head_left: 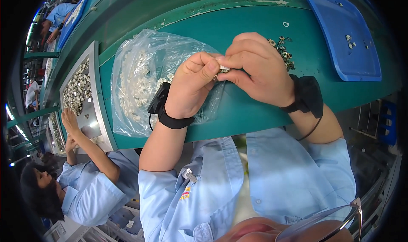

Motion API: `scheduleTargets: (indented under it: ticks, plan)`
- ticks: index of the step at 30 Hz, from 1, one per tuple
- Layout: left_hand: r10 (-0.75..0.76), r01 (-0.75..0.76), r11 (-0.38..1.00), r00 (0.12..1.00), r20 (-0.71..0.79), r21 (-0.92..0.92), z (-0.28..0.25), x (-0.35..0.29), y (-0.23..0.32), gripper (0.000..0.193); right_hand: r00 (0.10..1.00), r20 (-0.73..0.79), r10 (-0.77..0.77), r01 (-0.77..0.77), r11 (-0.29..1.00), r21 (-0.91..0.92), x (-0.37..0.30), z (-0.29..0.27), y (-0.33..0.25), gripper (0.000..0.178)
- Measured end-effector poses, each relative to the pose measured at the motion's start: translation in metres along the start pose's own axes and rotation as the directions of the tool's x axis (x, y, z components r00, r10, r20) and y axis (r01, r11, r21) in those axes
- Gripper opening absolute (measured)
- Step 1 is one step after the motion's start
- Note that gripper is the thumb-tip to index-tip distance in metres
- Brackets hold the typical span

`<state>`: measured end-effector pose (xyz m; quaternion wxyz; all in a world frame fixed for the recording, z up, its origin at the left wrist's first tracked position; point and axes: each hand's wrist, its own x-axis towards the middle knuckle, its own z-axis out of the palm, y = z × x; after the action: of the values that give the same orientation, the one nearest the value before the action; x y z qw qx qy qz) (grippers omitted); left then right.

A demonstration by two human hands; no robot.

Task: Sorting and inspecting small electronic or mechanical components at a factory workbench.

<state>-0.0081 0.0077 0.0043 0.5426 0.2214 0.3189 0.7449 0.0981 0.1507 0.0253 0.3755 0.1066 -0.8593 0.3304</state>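
Over the green table point(250, 21), my left hand point(193, 84) and my right hand point(261, 70) meet with their fingertips pinched together. Between them is a small white part point(223, 68) with a dark and brass-coloured edge; my fingers hide most of it. A clear plastic bag point(148, 40) lies beside and partly under my left hand, with many small white parts point(136, 72) inside. Behind my right hand, a loose pile of small dark and brass-coloured pieces point(282, 50) rests on the table, partly covered by that hand. A single white ring point(286, 24) lies beyond the pile.
A blue tray point(335, 33) at the right holds a few small pieces. On the left stands a metal tray point(98, 101) of small parts, where a co-worker's hand point(70, 122) reaches in. Black bands with devices point(307, 95) sit on my wrists, with cables hanging.
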Motion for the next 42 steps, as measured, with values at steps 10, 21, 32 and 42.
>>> scheduleTargets:
  ticks: [10, 21, 32, 42]
  plan:
    - [0.284, 0.008, 0.574, 0.936, -0.208, 0.819, 0.000, -0.004, 0.020, 0.017, 0.934, -0.136, 0.329, -0.300, 0.933, 0.199, 0.005, -0.020, 0.017, 0.019]
    - [0.148, 0.201, -0.218, 0.974, -0.171, 0.955, -0.001, -0.024, 0.041, 0.024, -0.004, -0.448, 0.894, 0.114, 0.446, 0.888, -0.032, -0.155, 0.137, 0.038]
    - [0.143, 0.079, -0.069, 0.987, -0.068, 0.994, 0.001, -0.015, 0.026, 0.015, 0.754, 0.140, 0.642, -0.627, 0.639, 0.446, 0.007, -0.061, 0.059, 0.025]
    - [0.140, 0.029, 0.650, 0.978, -0.157, 0.760, 0.010, -0.006, 0.009, 0.014, 0.669, 0.463, 0.581, -0.276, 0.773, -0.571, 0.001, -0.043, 0.043, 0.018]
